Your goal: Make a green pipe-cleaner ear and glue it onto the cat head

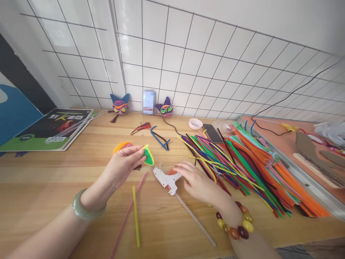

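Note:
Between the thumb and fingers of my left hand [129, 158] is a small green pipe-cleaner piece [148, 157] edged in yellow. Just below it, the nozzle of a white hot glue gun [163, 178] points at its lower edge, touching or nearly so. My right hand [195, 180] is closed around the gun's handle, fingers by the orange trigger. A long glue stick [195, 219] extends from the back of the gun. Partly hidden behind my left hand lies a round orange and pink piece [122, 146].
Loose pipe cleaners [223, 162] are heaped at right, beside a dark phone [212, 133] and a pink bowl [195, 123]. Two decorated masks [120, 107] and a lit screen [148, 102] stand against the tiled wall. Yellow strips [136, 217] lie in front. A magazine [64, 131] is at left.

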Tool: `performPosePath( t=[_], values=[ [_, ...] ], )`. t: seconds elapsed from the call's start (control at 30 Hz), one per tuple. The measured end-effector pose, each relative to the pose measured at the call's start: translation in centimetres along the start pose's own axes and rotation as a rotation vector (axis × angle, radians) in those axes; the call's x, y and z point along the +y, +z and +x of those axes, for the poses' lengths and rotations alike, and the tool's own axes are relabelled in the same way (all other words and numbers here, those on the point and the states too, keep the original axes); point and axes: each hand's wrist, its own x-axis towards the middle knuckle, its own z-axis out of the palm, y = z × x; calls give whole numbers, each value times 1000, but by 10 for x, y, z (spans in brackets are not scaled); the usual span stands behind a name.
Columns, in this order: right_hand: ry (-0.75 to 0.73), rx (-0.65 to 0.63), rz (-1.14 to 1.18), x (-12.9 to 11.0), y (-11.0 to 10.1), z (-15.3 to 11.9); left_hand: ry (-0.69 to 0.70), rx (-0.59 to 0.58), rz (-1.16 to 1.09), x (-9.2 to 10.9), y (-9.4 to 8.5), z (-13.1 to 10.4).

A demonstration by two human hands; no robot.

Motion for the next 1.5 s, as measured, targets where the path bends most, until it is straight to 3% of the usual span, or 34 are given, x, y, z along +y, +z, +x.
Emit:
performPosePath(
  t=[0.17,0.33,0.5,0.63,0.77,1.07,1.5],
  values=[
    [38,-30,-88,-7,19,4,-21,-20,11,-3,-1,2],
    [94,-8,114,-5,9,4,1,-16,60,-4,-5,4],
    [181,187,335,-13,-2,3,27,-13,139,-7,-2,1],
    [67,288,384,-21,-3,5,57,-17,217,-11,2,-3],
    [57,351,398,-28,-5,7,138,-23,307,-14,5,-7],
    [118,306,350,-34,-1,5,277,59,475,-14,14,-17],
    [169,275,349,-39,0,6,347,56,558,-14,17,-23]
  ],
)
